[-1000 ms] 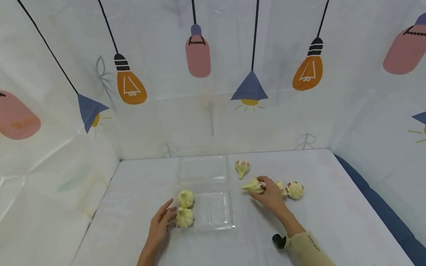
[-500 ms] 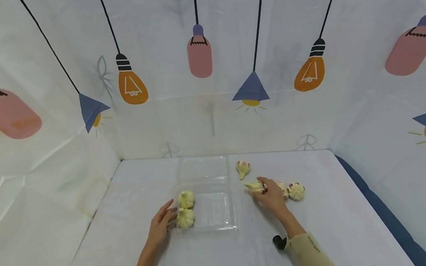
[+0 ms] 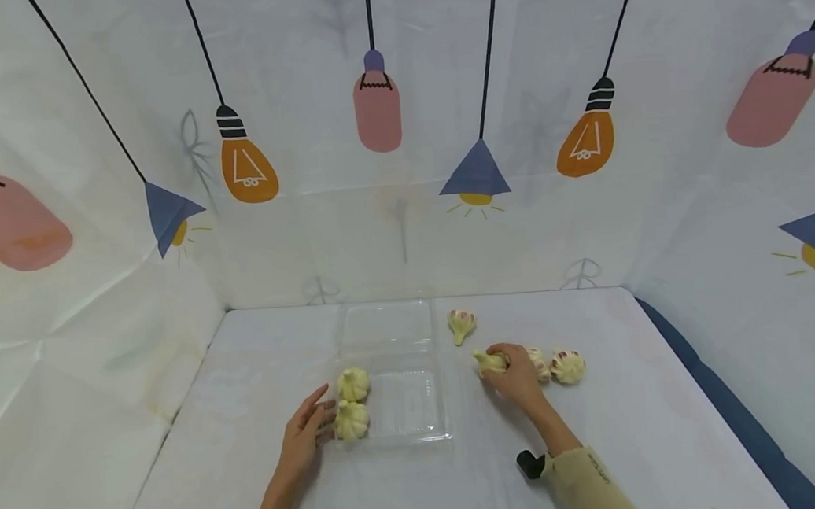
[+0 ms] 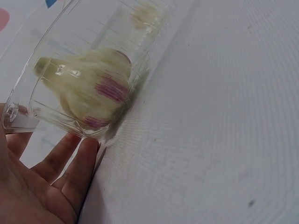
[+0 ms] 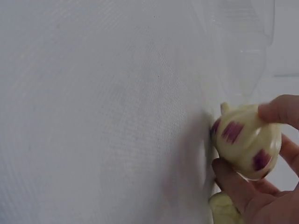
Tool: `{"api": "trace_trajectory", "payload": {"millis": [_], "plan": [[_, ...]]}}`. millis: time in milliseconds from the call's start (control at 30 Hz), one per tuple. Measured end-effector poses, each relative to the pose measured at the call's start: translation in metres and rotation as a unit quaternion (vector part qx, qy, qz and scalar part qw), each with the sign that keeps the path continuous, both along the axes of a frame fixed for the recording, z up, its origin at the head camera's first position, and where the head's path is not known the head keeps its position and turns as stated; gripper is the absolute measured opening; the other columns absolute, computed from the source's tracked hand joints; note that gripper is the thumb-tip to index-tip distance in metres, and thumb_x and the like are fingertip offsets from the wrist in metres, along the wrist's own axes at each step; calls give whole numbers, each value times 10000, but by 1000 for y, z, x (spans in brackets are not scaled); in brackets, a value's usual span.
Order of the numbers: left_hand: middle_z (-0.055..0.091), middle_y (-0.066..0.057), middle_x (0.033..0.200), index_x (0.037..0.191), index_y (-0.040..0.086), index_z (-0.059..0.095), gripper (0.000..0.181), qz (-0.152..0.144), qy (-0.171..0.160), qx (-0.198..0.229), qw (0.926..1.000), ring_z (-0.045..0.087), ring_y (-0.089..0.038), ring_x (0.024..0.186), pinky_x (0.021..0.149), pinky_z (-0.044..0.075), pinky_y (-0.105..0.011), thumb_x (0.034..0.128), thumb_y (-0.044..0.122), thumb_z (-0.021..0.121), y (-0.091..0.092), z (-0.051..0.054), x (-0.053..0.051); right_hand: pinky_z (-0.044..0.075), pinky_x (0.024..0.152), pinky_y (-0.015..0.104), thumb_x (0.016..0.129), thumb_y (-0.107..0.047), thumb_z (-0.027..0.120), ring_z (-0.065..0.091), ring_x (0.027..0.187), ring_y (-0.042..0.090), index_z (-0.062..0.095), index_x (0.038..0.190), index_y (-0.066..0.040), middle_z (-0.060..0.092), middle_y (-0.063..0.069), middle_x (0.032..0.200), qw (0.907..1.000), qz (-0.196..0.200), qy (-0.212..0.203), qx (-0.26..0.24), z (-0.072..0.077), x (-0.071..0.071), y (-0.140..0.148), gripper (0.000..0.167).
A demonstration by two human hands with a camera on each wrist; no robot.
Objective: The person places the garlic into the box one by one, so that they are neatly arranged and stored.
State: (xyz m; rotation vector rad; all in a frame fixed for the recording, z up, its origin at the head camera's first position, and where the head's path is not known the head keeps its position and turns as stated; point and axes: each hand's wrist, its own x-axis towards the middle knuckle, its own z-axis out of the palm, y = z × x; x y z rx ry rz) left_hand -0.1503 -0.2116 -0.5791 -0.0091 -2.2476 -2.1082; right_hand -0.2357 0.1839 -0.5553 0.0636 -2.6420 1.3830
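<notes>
My right hand (image 3: pixel 519 382) pinches a garlic bulb (image 3: pixel 490 361) between thumb and fingers, to the right of a clear plastic clamshell box (image 3: pixel 412 426). In the right wrist view this bulb (image 5: pixel 247 140) shows purple patches and a short stem, close to the tabletop. Two more garlic bulbs, a rear one (image 3: pixel 353 384) and a front one (image 3: pixel 351 422), sit along the left side of the box's near half. My left hand (image 3: pixel 301 439) rests its fingers against the box's left wall. Through that clear wall, the left wrist view shows a purple-streaked bulb (image 4: pixel 93 86).
One garlic bulb (image 3: pixel 461 326) lies right of the box's raised or unfolded lid (image 3: pixel 387 323). Just beyond my right hand are a partly hidden bulb (image 3: pixel 539 363) and another bulb (image 3: pixel 567 366). White sheeting with printed lamps (image 3: pixel 406 231) encloses the white table (image 3: pixel 487 485).
The right hand has shifted the pinched bulb slightly right and nearer, and its stem now tips more upward in the view. The left hand and the box stay in place.
</notes>
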Motion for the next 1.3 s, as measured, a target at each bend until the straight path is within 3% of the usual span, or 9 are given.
{"api": "trace_trajectory", "payload": {"millis": [200,367,633,833,1300], "plan": [[535,-320,1262,1448,-16,410,433,-31,9,83,10000,632,-106,965,733,548,-325,1059,172,431,0,0,1,441,726,384,804,-91,768,561,880,269,708,1026,-47,644,164,1056,9998,-35,203,64,4,3,-5,234],[540,-317,1256,1445,-7,421,426,-2,34,98,9999,631,-111,965,725,549,-332,1057,169,435,0,1,0,444,771,416,825,-93,744,585,926,287,719,1074,-25,663,167,1090,9995,1,299,91,4,5,-8,259],[541,-308,1264,1449,6,421,431,31,-45,69,10000,627,-105,965,737,548,-328,1057,184,439,-1,1,0,491,880,470,846,-150,773,603,1083,321,708,1100,-4,678,154,1111,9984,95,292,-470,5,8,-12,300],[544,-293,1267,1455,22,422,438,22,-92,75,9999,624,-121,981,754,544,-336,1056,202,443,-2,4,0,521,827,420,850,-212,777,617,1069,303,720,1094,-38,685,121,1106,9961,204,324,-801,12,10,-17,305],[555,-279,1251,1453,30,433,432,-8,-169,94,9998,628,-123,968,732,546,-315,1054,193,448,-1,3,-1,533,759,300,837,-226,790,634,1009,234,725,1071,-76,690,45,1056,9957,264,445,-774,28,10,-33,285]]}}
